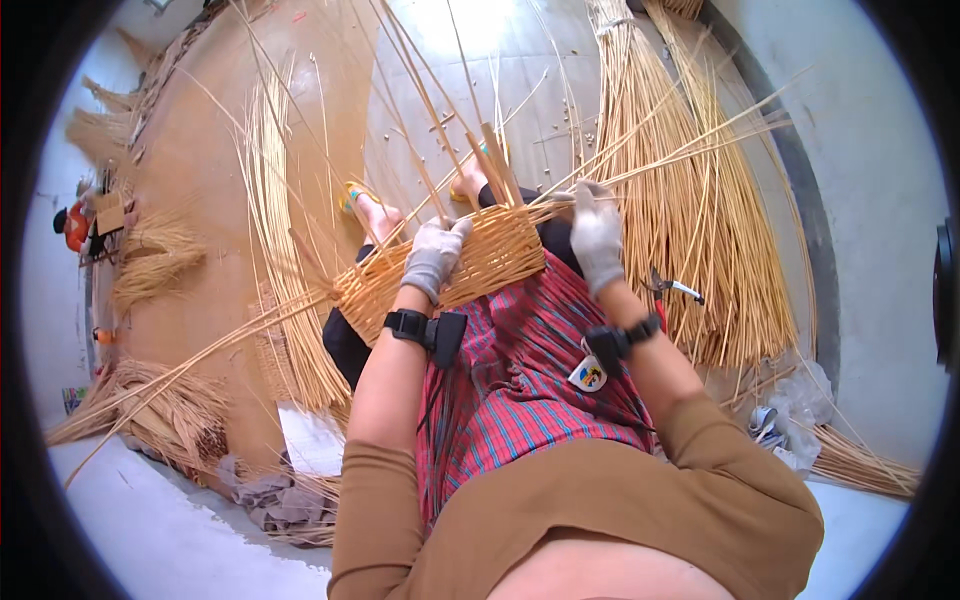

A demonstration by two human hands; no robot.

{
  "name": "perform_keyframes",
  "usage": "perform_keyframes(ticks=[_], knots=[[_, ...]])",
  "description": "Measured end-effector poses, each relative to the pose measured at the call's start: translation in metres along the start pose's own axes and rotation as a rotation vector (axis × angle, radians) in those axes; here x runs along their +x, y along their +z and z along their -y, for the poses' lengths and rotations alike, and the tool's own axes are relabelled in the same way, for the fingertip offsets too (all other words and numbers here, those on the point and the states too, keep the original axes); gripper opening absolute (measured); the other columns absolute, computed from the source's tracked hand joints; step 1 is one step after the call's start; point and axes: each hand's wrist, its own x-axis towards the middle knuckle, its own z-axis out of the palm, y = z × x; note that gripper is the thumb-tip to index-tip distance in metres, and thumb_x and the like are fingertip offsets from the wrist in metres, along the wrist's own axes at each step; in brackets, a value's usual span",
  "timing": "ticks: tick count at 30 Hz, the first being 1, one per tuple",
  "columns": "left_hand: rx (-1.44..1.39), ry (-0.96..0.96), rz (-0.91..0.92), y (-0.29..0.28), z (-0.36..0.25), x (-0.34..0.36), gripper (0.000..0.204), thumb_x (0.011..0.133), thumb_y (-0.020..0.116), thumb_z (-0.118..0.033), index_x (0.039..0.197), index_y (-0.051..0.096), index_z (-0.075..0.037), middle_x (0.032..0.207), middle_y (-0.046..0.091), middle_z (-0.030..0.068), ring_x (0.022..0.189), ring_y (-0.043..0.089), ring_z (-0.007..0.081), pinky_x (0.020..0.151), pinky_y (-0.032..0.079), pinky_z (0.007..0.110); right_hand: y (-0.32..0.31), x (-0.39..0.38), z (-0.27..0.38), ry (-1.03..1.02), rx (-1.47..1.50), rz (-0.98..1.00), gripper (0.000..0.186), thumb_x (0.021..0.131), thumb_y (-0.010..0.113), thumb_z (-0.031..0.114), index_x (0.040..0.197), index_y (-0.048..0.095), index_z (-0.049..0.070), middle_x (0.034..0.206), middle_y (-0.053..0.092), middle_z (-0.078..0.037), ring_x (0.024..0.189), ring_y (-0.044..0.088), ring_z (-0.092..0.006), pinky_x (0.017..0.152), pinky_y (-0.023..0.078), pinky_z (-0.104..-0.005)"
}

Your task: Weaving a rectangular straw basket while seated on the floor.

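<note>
A woven basket [492, 255] of pale reeds lies slanted across my lap, with upright stakes and long loose strands rising from it. My left hand [436, 250], in a pale glove, is closed on the basket's upper rim near its middle. Just past the right end of the basket, my gloved right hand [596, 230] has its fingers closed around long reed strands [640, 165] that stretch off to the upper right. A red-and-blue plaid apron [520, 370] covers my lap beneath the basket.
Big bundles of reeds [700, 250] lie to my right, beside pruning shears [680, 290]. More reeds [282, 180] and piles [160, 260] lie on the left. Small scraps dot the floor ahead. A plastic bag [800, 400] sits at lower right, grey cloth [285, 500] at lower left.
</note>
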Motion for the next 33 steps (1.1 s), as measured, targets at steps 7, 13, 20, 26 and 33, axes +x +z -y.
perform_keyframes(ticks=[7,13,20,26,33], knots=[[-0.105,0.593,-0.412,-0.022,0.036,-0.09,0.031,0.092,0.071,-0.01,0.12,0.061,-0.002,0.107,0.068,0.0161,0.092,0.069,0.026,0.084,0.054,0.036,0.071,-0.074,0.011,-0.008,-0.071,0.541,0.031,0.103,0.057,0.031,0.116,0.067,0.005,0.093,0.072,-0.009,0.084,0.069,-0.0153,0.072,0.054,-0.0283],[0.374,0.311,-0.739,-0.086,0.097,-0.151,0.046,0.085,0.078,-0.019,0.127,0.06,-0.009,0.117,0.064,0.0124,0.109,0.064,0.0295,0.092,0.052,0.039,0.254,-0.069,0.019,0.411,-0.491,0.62,0.055,0.092,0.062,0.048,0.13,0.063,0.008,0.115,0.071,-0.017,0.111,0.066,-0.0284,0.096,0.049,-0.0381],[0.564,0.464,-0.627,-0.101,0.113,-0.134,0.055,0.077,0.081,-0.017,0.126,0.057,-0.01,0.12,0.064,0.0142,0.114,0.061,0.0377,0.101,0.047,0.044,0.287,-0.064,-0.035,0.556,-0.385,0.57,0.064,0.086,0.066,0.034,0.144,0.05,0.015,0.158,0.014,-0.027,0.147,0.02,-0.0418,0.115,0.034,-0.0411],[0.554,0.44,-0.691,-0.1,0.123,-0.126,0.036,0.08,0.077,-0.016,0.11,0.059,-0.011,0.098,0.065,0.0157,0.09,0.067,0.0373,0.077,0.054,0.047,0.295,-0.073,-0.06,0.486,-0.363,0.216,0.07,0.079,0.073,0.037,0.142,0.053,0.014,0.144,0.053,-0.018,0.138,0.043,-0.0345,0.111,0.04,-0.0417],[0.467,0.456,-0.668,-0.094,0.13,-0.127,0.028,0.083,0.06,0.004,0.109,0.06,-0.005,0.096,0.068,0.0175,0.09,0.068,0.0351,0.08,0.054,0.043,0.307,-0.084,-0.06,0.002,0.602,0.187,0.032,0.095,0.07,0.024,0.12,0.069,0.003,0.095,0.074,-0.007,0.083,0.065,-0.0141,0.08,0.051,-0.03]])
